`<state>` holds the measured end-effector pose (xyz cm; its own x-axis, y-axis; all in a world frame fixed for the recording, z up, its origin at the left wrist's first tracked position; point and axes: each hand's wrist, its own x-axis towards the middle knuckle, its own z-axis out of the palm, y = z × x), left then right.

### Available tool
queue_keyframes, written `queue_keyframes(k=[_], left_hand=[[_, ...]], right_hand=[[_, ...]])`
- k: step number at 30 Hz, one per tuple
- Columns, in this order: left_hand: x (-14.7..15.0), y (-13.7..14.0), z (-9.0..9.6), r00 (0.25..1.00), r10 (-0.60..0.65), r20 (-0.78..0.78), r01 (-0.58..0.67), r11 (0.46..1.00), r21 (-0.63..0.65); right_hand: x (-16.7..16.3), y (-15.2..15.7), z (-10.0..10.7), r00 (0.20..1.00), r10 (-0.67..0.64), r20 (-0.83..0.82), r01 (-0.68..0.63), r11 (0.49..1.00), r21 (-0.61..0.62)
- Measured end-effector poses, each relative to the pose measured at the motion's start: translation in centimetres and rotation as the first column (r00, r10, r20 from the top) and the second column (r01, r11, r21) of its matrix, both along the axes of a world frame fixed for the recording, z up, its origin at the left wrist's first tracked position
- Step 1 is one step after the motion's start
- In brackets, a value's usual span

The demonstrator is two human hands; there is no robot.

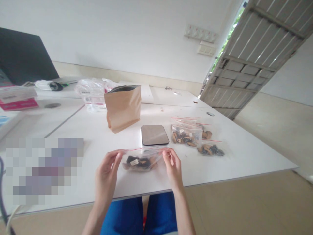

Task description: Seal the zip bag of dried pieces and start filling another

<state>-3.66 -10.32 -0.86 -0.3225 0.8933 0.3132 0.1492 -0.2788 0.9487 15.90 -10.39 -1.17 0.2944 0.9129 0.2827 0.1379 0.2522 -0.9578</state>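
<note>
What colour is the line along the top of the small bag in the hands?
Red. The small bag has a thin red line at its top edge, seen in the head view.

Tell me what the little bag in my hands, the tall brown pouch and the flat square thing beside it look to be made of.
The small zip bag looks like clear, glossy plastic film: its dark contents show through. The brown pouch seems matte kraft paper, creased, with a darker lining at its mouth. The flat square slab looks smooth and faintly reflective, perhaps metal or glass; hard to tell.

You sit in a plain office-like room: white desks pushed together with cable holes, a dark laptop, wall switches, and an open slatted door.
</note>
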Motion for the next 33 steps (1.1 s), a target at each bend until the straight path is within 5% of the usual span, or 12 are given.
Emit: queue_keyframes(k=[6, 10, 18, 23, 28, 33], left_hand=[[-2.1, 0.0, 0.3, 0.976, -0.055, -0.211, 0.053, 0.998, -0.018], [-2.2, 0.2, 0.6, 0.975, -0.067, -0.212, 0.063, 0.998, -0.023], [-0.5, -0.2, 1.0, 0.998, -0.042, -0.040, 0.042, 0.999, -0.001], [0.2, 0.0, 0.5, 0.998, -0.023, 0.065, 0.023, 1.000, -0.002], [0.5, -0.1, -0.5, 0.942, -0.163, 0.293, 0.184, 0.982, -0.047], [0.6, -0.3, -0.4, 0.914, -0.204, 0.350, 0.248, 0.965, -0.088]], right_hand=[[0.3, 0.3, -0.3, 1.000, -0.003, 0.021, 0.003, 1.000, -0.009], [0.3, 0.5, -0.5, 0.999, 0.001, -0.036, 0.000, 0.999, 0.039], [0.1, 0.1, -0.1, 0.997, -0.028, -0.076, 0.031, 0.999, 0.042], [0.0, 0.0, 0.5, 0.977, 0.116, -0.180, -0.122, 0.992, -0.019], [0.0, -0.1, 0.8, 0.976, 0.143, -0.167, -0.149, 0.988, -0.027], [0.2, 0.1, 0.4, 0.951, 0.171, -0.258, -0.188, 0.981, -0.043]])
